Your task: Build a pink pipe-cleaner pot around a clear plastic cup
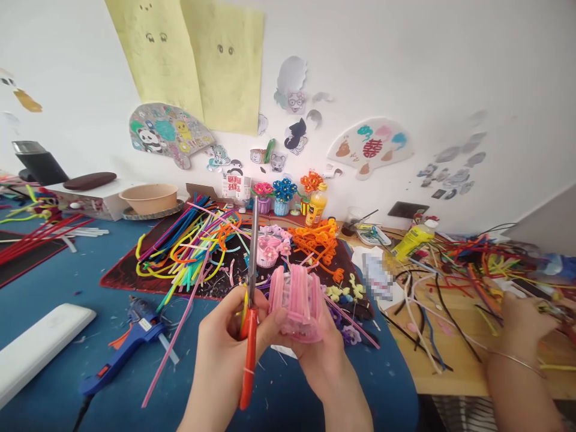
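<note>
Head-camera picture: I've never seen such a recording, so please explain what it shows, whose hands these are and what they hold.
The camera sits on a person's head, looking down at their own bare hands; there is no machine. The left hand grips orange-handled metal scissors, blades pointing up. The right hand holds a round pink pipe-cleaner piece. On the blue table cover lie a heap of colourful pipe cleaners and a blue glue gun. The hand with a bracelet at far right belongs to another person.
</note>
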Available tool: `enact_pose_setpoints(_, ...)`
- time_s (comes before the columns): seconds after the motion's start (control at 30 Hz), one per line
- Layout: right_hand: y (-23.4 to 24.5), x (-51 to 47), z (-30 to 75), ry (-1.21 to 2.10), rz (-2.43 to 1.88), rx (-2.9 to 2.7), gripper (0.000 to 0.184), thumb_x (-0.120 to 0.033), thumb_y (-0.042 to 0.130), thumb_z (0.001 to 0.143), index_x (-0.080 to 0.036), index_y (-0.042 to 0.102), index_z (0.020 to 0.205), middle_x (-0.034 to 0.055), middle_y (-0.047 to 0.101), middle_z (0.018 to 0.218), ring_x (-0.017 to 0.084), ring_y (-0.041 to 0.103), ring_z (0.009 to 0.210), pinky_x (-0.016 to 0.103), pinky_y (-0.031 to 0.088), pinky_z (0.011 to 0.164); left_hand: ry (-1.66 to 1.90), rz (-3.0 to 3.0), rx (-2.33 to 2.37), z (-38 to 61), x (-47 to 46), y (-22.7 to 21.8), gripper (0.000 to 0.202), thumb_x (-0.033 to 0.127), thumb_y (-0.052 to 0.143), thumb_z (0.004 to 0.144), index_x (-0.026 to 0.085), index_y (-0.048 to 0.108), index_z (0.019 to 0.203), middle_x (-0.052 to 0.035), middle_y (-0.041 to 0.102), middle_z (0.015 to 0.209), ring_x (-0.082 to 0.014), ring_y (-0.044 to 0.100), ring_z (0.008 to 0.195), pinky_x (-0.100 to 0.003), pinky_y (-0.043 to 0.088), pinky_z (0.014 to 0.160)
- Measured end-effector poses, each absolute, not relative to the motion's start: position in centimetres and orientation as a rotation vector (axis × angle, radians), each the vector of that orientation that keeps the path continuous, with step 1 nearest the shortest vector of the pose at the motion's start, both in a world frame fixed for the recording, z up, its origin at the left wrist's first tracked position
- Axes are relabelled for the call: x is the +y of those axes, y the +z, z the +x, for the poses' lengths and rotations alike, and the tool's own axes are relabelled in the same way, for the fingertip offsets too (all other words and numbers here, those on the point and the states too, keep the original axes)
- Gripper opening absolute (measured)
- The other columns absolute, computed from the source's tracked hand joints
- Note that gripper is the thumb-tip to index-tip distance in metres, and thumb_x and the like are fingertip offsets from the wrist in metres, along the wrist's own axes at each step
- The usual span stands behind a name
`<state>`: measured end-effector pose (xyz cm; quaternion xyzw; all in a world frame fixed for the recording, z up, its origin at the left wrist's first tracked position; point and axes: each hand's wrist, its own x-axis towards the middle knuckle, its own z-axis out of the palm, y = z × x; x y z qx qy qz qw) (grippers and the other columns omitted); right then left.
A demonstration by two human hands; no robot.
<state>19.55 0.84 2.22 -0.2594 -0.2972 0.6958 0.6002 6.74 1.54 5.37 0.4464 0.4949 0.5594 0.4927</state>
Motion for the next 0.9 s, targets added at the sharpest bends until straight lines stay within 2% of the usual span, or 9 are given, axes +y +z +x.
enact_pose_setpoints(0.13,1.7,0.9,19.8,1.526,-0.654,-0.774,0.095,-0.045,0.084,0.073,-0.034,0.032,0.151,0.0096,0.071,0.124,0.028,0.074,0.092,0.04,0.062,0.074,1.379,1.059,1.153,6.8,1.4,5.0,0.03,0.043,0.08,0.072,0.021,0.06,0.072,0.0114,0.038,0.044,-0.0034,0.022,0.038,-0.013,0.013,0.033)
enact_pose_setpoints(0.23,1.7,0.8,19.6,1.435,-0.732,-0.778,0.096,-0.042,0.084,0.075,-0.036,0.028,0.152,0.0072,0.072,0.115,0.025,0.073,0.086,0.034,0.062,0.068,1.395,1.064,1.116,6.9,1.2,4.8,0.028,0.038,0.084,0.069,0.021,0.062,0.073,0.0112,0.042,0.045,-0.0028,0.026,0.036,-0.012,0.014,0.033)
enact_pose_setpoints(0.33,1.9,0.5,19.6,1.395,-0.751,-0.835,0.084,-0.042,0.084,0.076,-0.036,0.038,0.147,0.0045,0.073,0.106,0.022,0.072,0.083,0.029,0.06,0.064,1.414,1.079,1.11,6.9,1.2,5.0,0.029,0.031,0.088,0.063,0.021,0.063,0.073,0.0091,0.053,0.05,-0.0037,0.038,0.041,-0.011,0.026,0.038)
enact_pose_setpoints(0.4,2.1,0.3,19.8,1.392,-0.738,-0.894,0.072,-0.043,0.083,0.076,-0.035,0.047,0.138,0.0035,0.073,0.103,0.02,0.071,0.079,0.027,0.06,0.06,1.405,1.077,1.108,6.9,1.2,5.2,0.03,0.032,0.088,0.064,0.02,0.062,0.073,0.009,0.053,0.051,-0.0042,0.04,0.042,-0.011,0.03,0.04)
enact_pose_setpoints(0.47,2.2,0.3,20.1,1.389,-0.713,-0.938,0.065,-0.047,0.084,0.074,-0.034,0.053,0.13,0.0039,0.072,0.107,0.02,0.07,0.079,0.027,0.06,0.06,1.372,1.074,1.11,6.8,1.1,5.2,0.03,0.038,0.085,0.069,0.021,0.061,0.074,0.0106,0.047,0.048,-0.0034,0.035,0.04,-0.012,0.028,0.039)
enact_pose_setpoints(0.53,2.3,0.4,20.4,1.357,-0.687,-0.971,0.062,-0.051,0.084,0.072,-0.033,0.057,0.125,0.005,0.071,0.113,0.022,0.071,0.089,0.029,0.061,0.07,1.328,1.069,1.12,6.6,0.9,5.0,0.033,0.045,0.081,0.074,0.021,0.058,0.075,0.0124,0.04,0.045,-0.0024,0.027,0.037,-0.012,0.024,0.037)
enact_pose_setpoints(0.63,2.4,0.6,20.7,1.297,-0.676,-1.002,0.059,-0.054,0.084,0.07,-0.031,0.059,0.119,0.0049,0.071,0.112,0.025,0.07,0.099,0.033,0.058,0.085,1.248,1.05,1.125,6.4,0.7,4.7,0.038,0.053,0.077,0.077,0.021,0.057,0.076,0.0137,0.036,0.041,-0.0014,0.021,0.034,-0.013,0.017,0.035)
enact_pose_setpoints(0.9,2.2,1.2,21.0,1.302,-0.701,-0.966,0.066,-0.057,0.089,0.06,-0.028,0.066,0.115,0.0057,0.073,0.103,0.027,0.071,0.093,0.034,0.057,0.08,1.235,1.012,1.107,6.6,0.6,4.7,0.04,0.055,0.076,0.076,0.02,0.055,0.076,0.0139,0.033,0.038,-0.0014,0.018,0.034,-0.016,0.013,0.037)
